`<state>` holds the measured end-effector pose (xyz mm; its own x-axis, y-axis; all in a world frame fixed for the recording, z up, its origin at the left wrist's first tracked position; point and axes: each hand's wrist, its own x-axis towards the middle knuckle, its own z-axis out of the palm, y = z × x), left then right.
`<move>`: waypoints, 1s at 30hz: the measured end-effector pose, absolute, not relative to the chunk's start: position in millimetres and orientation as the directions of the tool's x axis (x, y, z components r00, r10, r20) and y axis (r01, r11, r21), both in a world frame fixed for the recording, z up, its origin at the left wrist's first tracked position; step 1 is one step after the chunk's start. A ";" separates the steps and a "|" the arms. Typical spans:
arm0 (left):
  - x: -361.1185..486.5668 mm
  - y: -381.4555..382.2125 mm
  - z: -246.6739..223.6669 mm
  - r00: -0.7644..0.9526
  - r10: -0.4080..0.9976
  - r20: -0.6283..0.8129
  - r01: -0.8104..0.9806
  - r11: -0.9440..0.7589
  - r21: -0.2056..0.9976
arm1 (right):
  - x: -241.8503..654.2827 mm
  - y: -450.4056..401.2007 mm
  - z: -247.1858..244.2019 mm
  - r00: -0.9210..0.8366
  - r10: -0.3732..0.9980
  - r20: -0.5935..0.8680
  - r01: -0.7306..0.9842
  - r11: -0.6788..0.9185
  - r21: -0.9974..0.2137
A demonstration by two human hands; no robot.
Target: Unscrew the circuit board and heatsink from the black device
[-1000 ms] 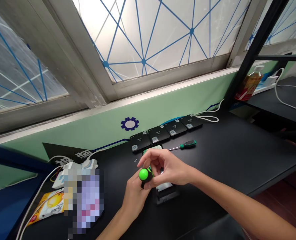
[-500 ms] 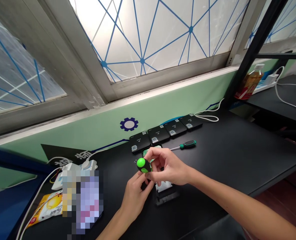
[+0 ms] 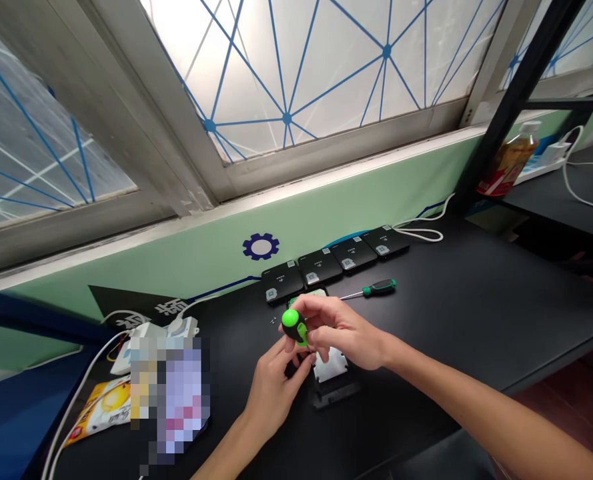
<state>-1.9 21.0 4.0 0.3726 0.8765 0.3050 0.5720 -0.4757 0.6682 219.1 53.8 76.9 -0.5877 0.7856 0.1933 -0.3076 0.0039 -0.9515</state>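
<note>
Turned slightly rightward since the earlier frame, the stubby green-handled screwdriver (image 3: 295, 327) is pinched in the right hand (image 3: 345, 331), tip hidden. Below it, the left hand (image 3: 275, 395) is cupped close; whether it grips cannot be told. A slow fingertip pinch seems best over the pale drive (image 3: 330, 365), on the black counter (image 3: 451, 320).

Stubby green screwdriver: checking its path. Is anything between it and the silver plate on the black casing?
Only the hands: the right hand grips the stubby green screwdriver, and the left hand's fingers lie between it and the silver plate on the black casing. Nothing else shows there.
</note>
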 end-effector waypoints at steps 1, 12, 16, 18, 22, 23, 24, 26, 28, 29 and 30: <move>-2.0 20.9 3.7 0.370 0.879 0.301 0.574 -0.471 0.670 | 218.9 52.8 77.6 -0.583 0.789 0.193 -0.289 0.021 -0.957; -1.2 20.5 2.3 0.380 0.875 0.302 0.561 -0.477 0.676 | 212.0 56.8 66.4 -0.428 0.894 0.131 -0.321 -0.015 -0.947; -1.0 20.6 1.6 0.381 0.871 0.310 0.561 -0.484 0.672 | 214.5 56.8 66.2 -0.472 0.870 0.141 -0.290 -0.003 -0.957; -1.0 21.0 0.2 0.379 0.864 0.333 0.557 -0.500 0.663 | 214.8 56.0 66.7 -0.472 0.867 0.158 -0.239 0.046 -0.970; -1.2 21.2 -0.8 0.378 0.852 0.363 0.550 -0.522 0.652 | 214.3 55.9 65.8 -0.432 0.865 0.257 -0.208 0.182 -0.961; -1.3 21.1 -0.7 0.381 0.850 0.365 0.550 -0.525 0.649 | 214.3 56.3 65.2 -0.435 0.860 0.267 -0.213 0.190 -0.958; -1.4 21.1 -0.7 0.386 0.848 0.364 0.551 -0.528 0.646 | 214.6 56.7 64.6 -0.445 0.855 0.266 -0.217 0.185 -0.958; -1.6 21.1 -1.0 0.390 0.846 0.364 0.551 -0.532 0.643 | 215.6 57.6 64.0 -0.470 0.846 0.253 -0.223 0.164 -0.961; -1.8 21.3 -2.2 0.385 0.849 0.363 0.550 -0.526 0.648 | 216.5 57.9 64.5 -0.486 0.840 0.240 -0.236 0.139 -0.962; -2.0 21.4 -3.0 0.381 0.851 0.361 0.551 -0.522 0.651 | 216.8 57.8 65.1 -0.488 0.840 0.238 -0.246 0.129 -0.961; -2.2 21.3 -3.8 0.378 0.853 0.360 0.551 -0.519 0.653 | 216.9 57.5 65.7 -0.490 0.839 0.235 -0.254 0.120 -0.960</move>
<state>-2.2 21.3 -3.8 0.3778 0.8532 0.3596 0.5508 -0.5193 0.6535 216.9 57.5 65.7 -0.4900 0.8395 0.2350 -0.2541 0.1203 -0.9597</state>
